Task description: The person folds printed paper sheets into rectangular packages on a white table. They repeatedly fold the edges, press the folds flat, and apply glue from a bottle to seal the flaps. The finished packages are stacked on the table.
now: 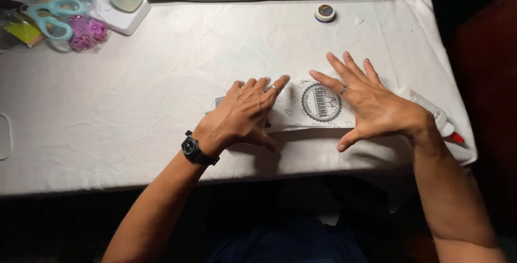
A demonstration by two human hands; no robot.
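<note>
Printed paper: a white paper sheet [309, 106] with a round dark stamp-like print is lying flat on the white tablecloth [161, 106], near the table's front edge, and is sitting between and partly under both hands.
Left hand: the left hand [245, 115] is pressing palm-down on the sheet's left end, covering that end; a small dark corner is peeking out just beside the knuckles.
Left fingers: the fingers [272, 88] are lying close together, slightly bent and stretched toward the print, gripping nothing; a ring is showing on one finger and a black wristwatch [193, 149] is sitting on the wrist.
Right hand: the right hand [371, 104] is resting flat on the sheet's right end, just beside the round print.
Right fingers: the fingers [336, 85] are spreading wide, fully open, holding nothing; the thumb is pointing back toward the front edge, and one finger is wearing a ring.
Glue bottle: a white glue bottle with a red cap [439, 118] is lying on its side just right of the right wrist.
Far side: teal scissors [46, 15] are resting at the far left corner, and a small round tin [325, 13] is sitting well apart from the hands.
</note>
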